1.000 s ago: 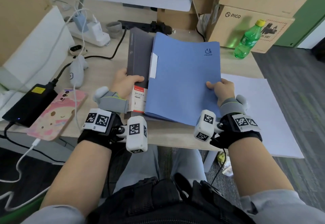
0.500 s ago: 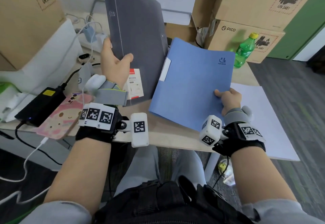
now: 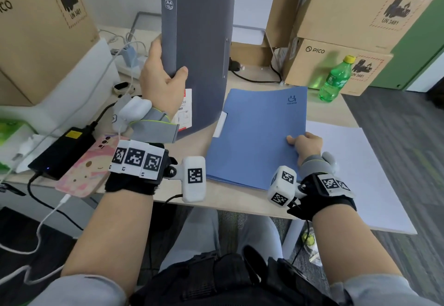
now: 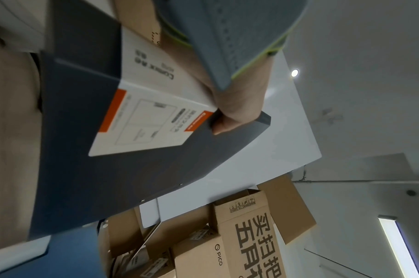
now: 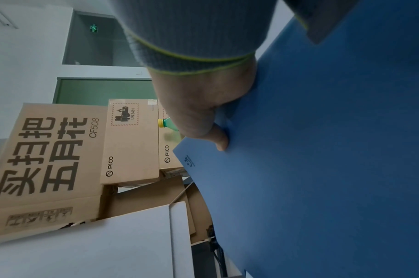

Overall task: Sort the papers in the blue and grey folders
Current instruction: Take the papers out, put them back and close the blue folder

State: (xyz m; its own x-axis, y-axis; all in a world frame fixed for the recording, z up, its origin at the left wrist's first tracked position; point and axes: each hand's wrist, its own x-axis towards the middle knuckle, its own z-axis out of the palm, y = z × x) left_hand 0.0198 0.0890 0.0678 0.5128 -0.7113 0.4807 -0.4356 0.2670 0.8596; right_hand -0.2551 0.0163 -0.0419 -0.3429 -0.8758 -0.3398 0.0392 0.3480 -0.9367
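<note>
The grey folder (image 3: 199,48) is now up off the desk (image 3: 240,204), standing nearly upright in our left hand (image 3: 161,82), where a second ago it lay flat under the blue folder (image 3: 259,137). We have it by the spine near its lower end, thumb on the front cover and fingers wrapped round the back; the left wrist view shows the thumb (image 4: 225,124) pressed on the cover beside the white and orange label (image 4: 151,120). With that lift the two folders are apart, and the blue one lies flat and closed in front of us, its near edge overhanging the desk a little. Our right hand (image 3: 306,147) holds it at the right edge, thumb on top; the fingers seem to curl under the edge, though the right wrist view shows little more than the thumb (image 5: 218,139) on the cover. We judge the stack is now split, so each folder can be set in its own spot and opened; no papers are out yet, and both folders are shut, so the sorting proper has not begun. A large white sheet (image 3: 360,173) lies just right of the blue folder, running past the desk edge. On the left sit a pink phone (image 3: 84,173) and a black charger (image 3: 62,152), so the grey folder has little bare space on that side. A green bottle (image 3: 335,79) stands by the boxes (image 3: 336,65) behind.
</note>
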